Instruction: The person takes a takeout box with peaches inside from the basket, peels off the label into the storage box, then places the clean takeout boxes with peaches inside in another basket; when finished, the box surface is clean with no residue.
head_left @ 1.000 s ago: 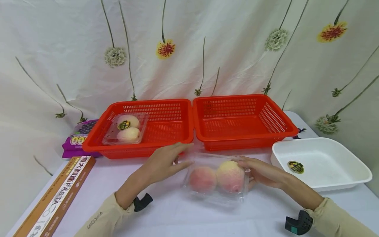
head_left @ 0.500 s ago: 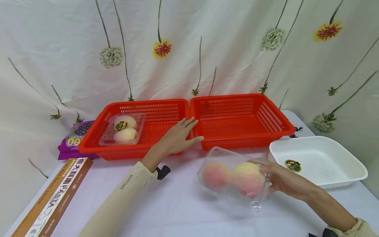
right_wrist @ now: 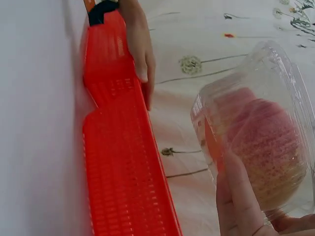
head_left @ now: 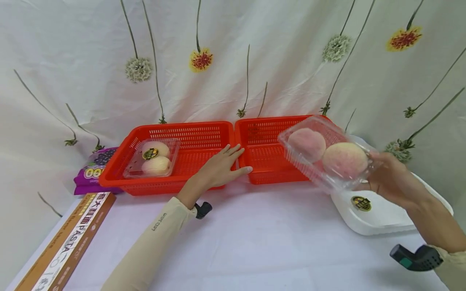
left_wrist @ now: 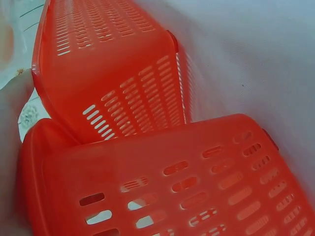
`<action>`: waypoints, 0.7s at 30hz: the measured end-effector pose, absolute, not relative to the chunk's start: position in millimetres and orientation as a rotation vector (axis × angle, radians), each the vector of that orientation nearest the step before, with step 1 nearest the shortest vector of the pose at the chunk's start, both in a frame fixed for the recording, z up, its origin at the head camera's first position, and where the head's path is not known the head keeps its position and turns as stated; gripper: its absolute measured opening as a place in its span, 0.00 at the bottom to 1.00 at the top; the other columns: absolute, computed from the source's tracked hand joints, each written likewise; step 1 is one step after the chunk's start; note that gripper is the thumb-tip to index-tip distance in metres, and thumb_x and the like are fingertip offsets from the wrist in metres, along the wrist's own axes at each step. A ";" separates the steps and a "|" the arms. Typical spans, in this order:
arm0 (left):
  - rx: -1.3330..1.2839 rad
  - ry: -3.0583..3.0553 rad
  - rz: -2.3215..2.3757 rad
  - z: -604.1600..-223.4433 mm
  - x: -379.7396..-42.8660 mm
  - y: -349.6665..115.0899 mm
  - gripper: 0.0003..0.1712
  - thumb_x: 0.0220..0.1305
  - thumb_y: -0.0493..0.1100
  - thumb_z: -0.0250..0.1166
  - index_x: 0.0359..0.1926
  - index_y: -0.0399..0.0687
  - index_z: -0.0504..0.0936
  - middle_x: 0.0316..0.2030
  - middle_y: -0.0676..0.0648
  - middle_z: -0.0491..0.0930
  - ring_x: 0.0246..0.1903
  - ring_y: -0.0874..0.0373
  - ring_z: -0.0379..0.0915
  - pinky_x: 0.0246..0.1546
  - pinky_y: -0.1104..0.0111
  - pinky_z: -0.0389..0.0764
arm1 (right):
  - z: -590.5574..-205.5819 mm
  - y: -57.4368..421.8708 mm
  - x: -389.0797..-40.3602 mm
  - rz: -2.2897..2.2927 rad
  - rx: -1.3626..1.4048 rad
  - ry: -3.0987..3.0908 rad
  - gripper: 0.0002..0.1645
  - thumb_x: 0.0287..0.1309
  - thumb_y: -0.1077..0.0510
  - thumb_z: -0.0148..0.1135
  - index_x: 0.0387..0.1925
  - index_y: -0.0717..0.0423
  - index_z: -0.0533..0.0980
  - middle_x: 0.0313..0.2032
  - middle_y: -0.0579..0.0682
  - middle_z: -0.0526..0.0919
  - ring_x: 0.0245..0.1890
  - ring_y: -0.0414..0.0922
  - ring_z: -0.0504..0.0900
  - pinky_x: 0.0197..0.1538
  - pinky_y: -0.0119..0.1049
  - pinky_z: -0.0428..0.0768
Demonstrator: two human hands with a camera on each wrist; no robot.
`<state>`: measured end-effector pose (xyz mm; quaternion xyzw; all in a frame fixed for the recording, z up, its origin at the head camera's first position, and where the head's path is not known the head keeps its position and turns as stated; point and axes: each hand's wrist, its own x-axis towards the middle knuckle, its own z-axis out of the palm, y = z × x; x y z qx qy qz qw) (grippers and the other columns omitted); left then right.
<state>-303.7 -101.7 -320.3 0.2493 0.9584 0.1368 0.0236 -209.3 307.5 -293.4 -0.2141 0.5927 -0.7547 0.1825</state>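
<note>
Head: the right grip (head_left: 395,180) holds the end of the clear peach pack (head_left: 325,153), aloft to its left; the left grip (head_left: 217,167), spread, rests at red baskets (head_left: 196,158). Left wrist: their walls lie beside it. Right wrist: thin plastic, likely light, slippery; best held by its rim.

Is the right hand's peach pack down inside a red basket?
No: in the right wrist view, the right hand holds the peach pack clear of the red basket nearest it.

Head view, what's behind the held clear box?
Parts of the right red basket and white tray show; the box and peaches hide much of the basket's right side, inside included.
</note>
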 end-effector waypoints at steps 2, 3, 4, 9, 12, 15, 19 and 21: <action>0.770 2.965 0.425 -320.3 -304.2 -101.0 0.51 0.59 0.77 0.45 0.75 0.56 0.49 0.75 0.53 0.44 0.75 0.50 0.33 0.69 0.44 0.48 | -282.3 309.3 -222.7 -2.203 -0.568 1.581 0.26 0.73 0.53 0.26 0.66 0.47 0.60 0.55 0.47 0.73 0.52 0.46 0.79 0.48 0.51 0.79; 0.770 2.964 0.427 -320.3 -304.5 -100.9 0.51 0.59 0.78 0.45 0.75 0.56 0.49 0.75 0.53 0.44 0.75 0.50 0.33 0.69 0.44 0.48 | -277.6 309.9 -229.7 -2.227 -0.529 1.585 0.25 0.74 0.53 0.27 0.66 0.47 0.62 0.55 0.48 0.73 0.52 0.46 0.78 0.48 0.50 0.80; 0.769 2.963 0.427 -320.4 -304.8 -100.6 0.51 0.59 0.78 0.45 0.75 0.56 0.49 0.75 0.53 0.44 0.75 0.50 0.33 0.69 0.44 0.48 | -273.6 310.4 -236.8 -2.246 -0.471 1.593 0.24 0.74 0.52 0.30 0.65 0.46 0.62 0.55 0.47 0.72 0.52 0.46 0.78 0.48 0.49 0.81; 0.767 2.965 0.436 -320.4 -304.8 -100.2 0.52 0.58 0.78 0.45 0.75 0.57 0.50 0.75 0.54 0.45 0.75 0.51 0.33 0.69 0.43 0.49 | -262.7 308.0 -273.5 -2.195 -0.096 1.803 0.20 0.71 0.45 0.44 0.61 0.35 0.56 0.57 0.44 0.63 0.52 0.44 0.73 0.49 0.43 0.81; 0.760 2.966 0.443 -320.5 -303.9 -100.5 0.52 0.58 0.79 0.45 0.75 0.57 0.50 0.75 0.54 0.45 0.75 0.51 0.33 0.68 0.43 0.49 | -262.4 304.3 -293.3 -2.127 0.060 1.853 0.20 0.68 0.41 0.47 0.58 0.31 0.56 0.56 0.44 0.59 0.52 0.43 0.72 0.52 0.41 0.79; 0.748 2.966 0.445 -320.9 -303.2 -101.1 0.52 0.58 0.79 0.45 0.75 0.58 0.50 0.75 0.54 0.45 0.75 0.51 0.33 0.68 0.43 0.50 | -264.3 299.9 -308.5 -2.066 0.110 1.882 0.20 0.67 0.39 0.49 0.57 0.30 0.56 0.55 0.45 0.60 0.49 0.42 0.74 0.53 0.40 0.79; 0.748 2.973 0.450 -321.0 -302.6 -102.0 0.52 0.58 0.79 0.45 0.75 0.58 0.50 0.75 0.54 0.45 0.75 0.51 0.34 0.68 0.42 0.51 | -265.2 290.9 -322.3 -1.949 0.120 1.981 0.34 0.66 0.37 0.49 0.67 0.33 0.49 0.55 0.46 0.62 0.49 0.42 0.75 0.54 0.41 0.78; 0.748 2.977 0.454 -320.8 -302.4 -102.4 0.52 0.58 0.79 0.46 0.75 0.58 0.50 0.75 0.53 0.46 0.75 0.51 0.34 0.68 0.42 0.51 | -265.1 285.6 -327.9 -1.894 0.123 2.024 0.42 0.65 0.35 0.49 0.72 0.38 0.42 0.56 0.47 0.61 0.52 0.44 0.72 0.55 0.42 0.77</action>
